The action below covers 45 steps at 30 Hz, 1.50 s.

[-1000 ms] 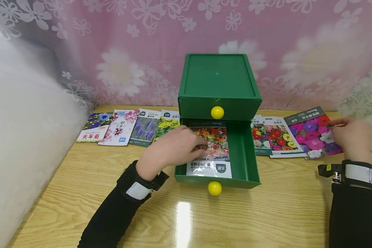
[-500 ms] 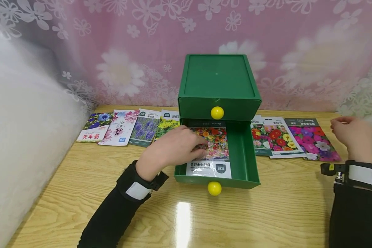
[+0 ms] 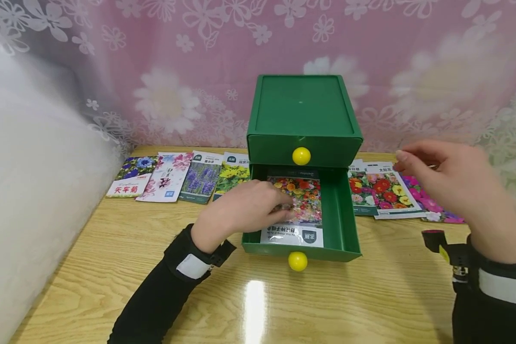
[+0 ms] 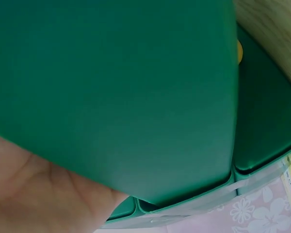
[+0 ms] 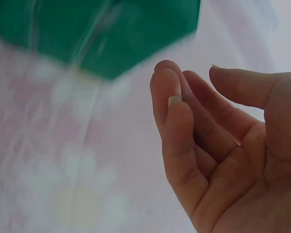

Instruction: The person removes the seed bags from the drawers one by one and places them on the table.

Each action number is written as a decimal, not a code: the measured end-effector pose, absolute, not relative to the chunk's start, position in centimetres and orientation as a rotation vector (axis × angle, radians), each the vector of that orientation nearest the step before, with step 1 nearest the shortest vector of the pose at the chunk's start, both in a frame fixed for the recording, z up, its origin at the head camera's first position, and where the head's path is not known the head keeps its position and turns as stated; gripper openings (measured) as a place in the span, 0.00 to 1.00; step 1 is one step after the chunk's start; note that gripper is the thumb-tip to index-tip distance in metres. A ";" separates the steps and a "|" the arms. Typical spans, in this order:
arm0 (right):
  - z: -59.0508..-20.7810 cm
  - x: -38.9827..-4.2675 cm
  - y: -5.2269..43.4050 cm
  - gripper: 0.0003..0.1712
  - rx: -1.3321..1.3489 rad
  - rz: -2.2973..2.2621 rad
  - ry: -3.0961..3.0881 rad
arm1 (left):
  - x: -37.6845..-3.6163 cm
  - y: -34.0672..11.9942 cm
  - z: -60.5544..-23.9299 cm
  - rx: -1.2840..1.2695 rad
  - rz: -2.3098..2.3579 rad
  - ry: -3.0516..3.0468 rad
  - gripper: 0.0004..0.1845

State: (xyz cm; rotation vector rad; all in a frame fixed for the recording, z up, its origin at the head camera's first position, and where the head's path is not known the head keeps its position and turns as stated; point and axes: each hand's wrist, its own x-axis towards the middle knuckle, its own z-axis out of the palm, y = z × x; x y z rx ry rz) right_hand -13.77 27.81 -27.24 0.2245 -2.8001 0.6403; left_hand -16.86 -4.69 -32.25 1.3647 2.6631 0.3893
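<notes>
Glossy rectangular seed packet [image 3: 296,208] lying flat in the open green plastic drawer [image 3: 339,210]. Left hand [image 3: 241,210] rests on it, fingers curled at its left edge. Right hand [image 3: 451,184] hovers empty at right, fingers loosely spread.

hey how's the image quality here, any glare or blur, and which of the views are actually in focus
Head view: sharp in the middle, with a bright streak of glare on the glossy table below the green drawer box; the right hand is a bit soft. Left wrist view: the box's green surface fills the frame, with little detail. Right wrist view: the hand is fairly clear, but the background is heavily smeared.
</notes>
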 end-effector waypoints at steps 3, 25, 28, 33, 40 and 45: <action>-27.7 -12.7 24.6 0.15 0.435 0.576 -2.797 | -17.0 -4.8 -32.2 1.350 0.398 2.664 0.12; -33.4 -12.7 17.1 0.13 0.782 -0.106 -2.710 | -17.1 -5.4 -31.7 1.262 -0.005 2.970 0.21; -33.5 -12.8 17.1 0.14 0.787 -0.086 -2.728 | -17.1 -5.4 -31.8 1.283 0.078 2.974 0.21; -33.7 -13.0 17.0 0.14 0.786 -0.055 -2.744 | -17.3 -5.5 -31.7 1.317 0.362 3.035 0.14; -33.7 -13.0 17.0 0.14 0.778 -0.071 -2.747 | -17.1 -5.5 -31.1 1.006 0.857 2.819 0.07; -33.8 -13.0 17.1 0.14 0.763 -0.052 -2.752 | -16.8 -4.9 -31.2 0.870 0.901 2.806 0.04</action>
